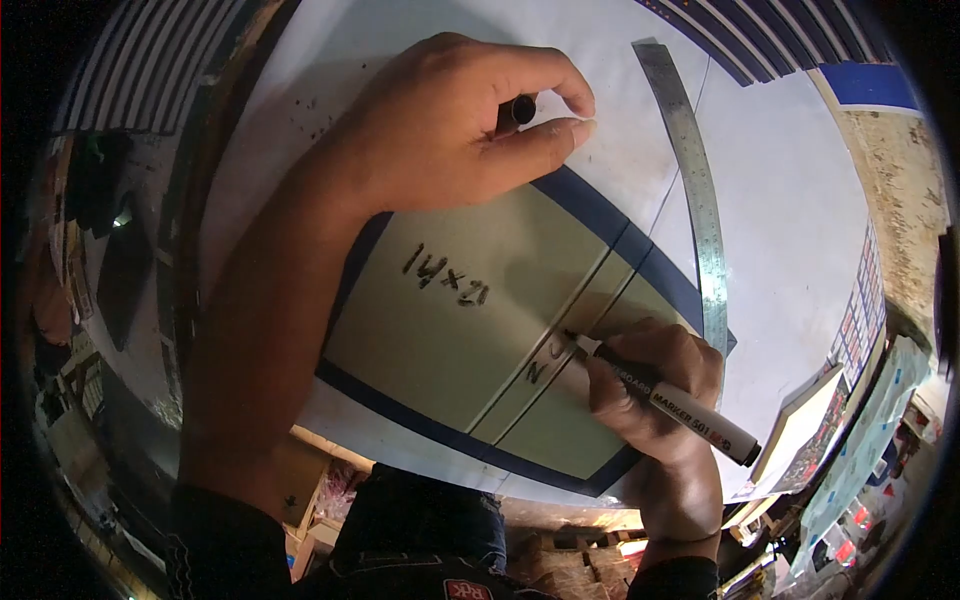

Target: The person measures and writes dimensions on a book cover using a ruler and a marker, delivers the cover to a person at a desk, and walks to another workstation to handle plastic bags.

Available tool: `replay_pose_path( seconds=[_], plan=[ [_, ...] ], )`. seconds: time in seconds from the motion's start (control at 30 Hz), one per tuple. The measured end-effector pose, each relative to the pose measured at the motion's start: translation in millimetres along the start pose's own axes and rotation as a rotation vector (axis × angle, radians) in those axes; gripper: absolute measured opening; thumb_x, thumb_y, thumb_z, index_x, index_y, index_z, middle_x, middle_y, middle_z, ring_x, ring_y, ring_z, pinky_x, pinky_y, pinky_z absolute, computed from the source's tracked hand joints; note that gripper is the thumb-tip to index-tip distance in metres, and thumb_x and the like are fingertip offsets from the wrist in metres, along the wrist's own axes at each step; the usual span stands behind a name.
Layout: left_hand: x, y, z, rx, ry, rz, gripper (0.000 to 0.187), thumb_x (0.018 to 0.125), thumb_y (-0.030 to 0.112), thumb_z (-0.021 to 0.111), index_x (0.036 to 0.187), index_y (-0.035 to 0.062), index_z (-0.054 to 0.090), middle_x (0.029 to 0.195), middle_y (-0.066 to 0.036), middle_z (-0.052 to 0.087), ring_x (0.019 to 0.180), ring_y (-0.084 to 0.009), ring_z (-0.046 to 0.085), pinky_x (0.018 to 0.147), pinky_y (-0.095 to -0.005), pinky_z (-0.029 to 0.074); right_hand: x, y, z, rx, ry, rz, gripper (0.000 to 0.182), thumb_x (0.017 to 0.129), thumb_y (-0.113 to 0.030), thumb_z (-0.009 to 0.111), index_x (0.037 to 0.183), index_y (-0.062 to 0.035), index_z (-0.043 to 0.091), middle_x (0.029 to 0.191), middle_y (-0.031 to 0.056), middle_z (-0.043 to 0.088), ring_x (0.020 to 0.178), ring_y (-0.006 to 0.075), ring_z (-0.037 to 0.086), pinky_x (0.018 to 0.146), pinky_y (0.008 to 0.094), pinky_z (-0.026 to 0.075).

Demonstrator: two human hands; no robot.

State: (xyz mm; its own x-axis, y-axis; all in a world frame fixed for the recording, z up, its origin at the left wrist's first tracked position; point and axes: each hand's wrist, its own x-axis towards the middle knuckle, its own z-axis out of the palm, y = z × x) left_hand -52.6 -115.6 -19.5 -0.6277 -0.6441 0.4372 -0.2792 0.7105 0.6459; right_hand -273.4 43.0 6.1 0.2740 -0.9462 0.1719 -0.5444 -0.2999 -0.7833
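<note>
In my right hand [650, 385] is a whiteboard marker [690, 410] with a white barrel, its black tip down on an olive-green panel [400, 340] with a dark blue border. Letters stand in the narrow strip [520, 386] between two pairs of lines, right by the tip. Larger black handwriting [447, 277], which looks like "14x2", marks the panel's left part. Over the panel's far edge, my left hand [460, 120] is curled around a black marker cap [521, 109]; its thumb and forefinger form a loop.
A steel ruler [685, 150] lies along the panel's right side on the white table [790, 200]. Striped material [760, 35] sits at the far right corner, more [150, 65] at far left. A small pale board [797, 425] rests near the right edge.
</note>
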Motion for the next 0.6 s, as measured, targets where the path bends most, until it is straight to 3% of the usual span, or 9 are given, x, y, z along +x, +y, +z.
replay_pose_path(
  seconds=[0.17, 0.43, 0.6],
  plan=[
    [0.4, 3.3, -2.7, -0.011, -0.023, -0.044, 0.017, 0.087, 0.01, 0.067, 0.103, 0.0046, 0.066, 0.065, -0.003, 0.058, 0.055, -0.0097, 0.051, 0.053, -0.0251, 0.04, 3.8, -0.5, 0.1, -0.013, -0.038, -0.028, 0.024, 0.072, -0.009, 0.078, 0.084, -0.0011, 0.058, 0.069, 0.0127, 0.065, 0.055, 0.0213, 0.064, 0.049, 0.0296, 0.05],
    [0.1, 1.4, -0.6, 0.004, -0.004, -0.014, 0.017, 0.088, 0.012, 0.066, 0.103, 0.0054, 0.067, 0.062, -0.002, 0.056, 0.054, -0.0094, 0.051, 0.052, -0.025, 0.039, -3.4, 0.3, 2.4, 0.037, 0.057, 0.112, 0.028, 0.077, -0.016, 0.078, 0.087, 0.0002, 0.057, 0.071, 0.0116, 0.065, 0.055, 0.0185, 0.064, 0.049, 0.028, 0.049],
    [0.3, 2.1, 0.2, 0.0, -0.008, -0.028, 0.016, 0.088, 0.012, 0.066, 0.103, 0.0057, 0.067, 0.061, -0.002, 0.056, 0.053, -0.0091, 0.05, 0.051, -0.0248, 0.039, -0.2, -0.7, -0.3, -0.028, 0.018, 0.063, 0.029, 0.077, -0.015, 0.078, 0.088, 0.0003, 0.056, 0.072, 0.0115, 0.065, 0.057, 0.0173, 0.063, 0.05, 0.0273, 0.049]
  ],
)
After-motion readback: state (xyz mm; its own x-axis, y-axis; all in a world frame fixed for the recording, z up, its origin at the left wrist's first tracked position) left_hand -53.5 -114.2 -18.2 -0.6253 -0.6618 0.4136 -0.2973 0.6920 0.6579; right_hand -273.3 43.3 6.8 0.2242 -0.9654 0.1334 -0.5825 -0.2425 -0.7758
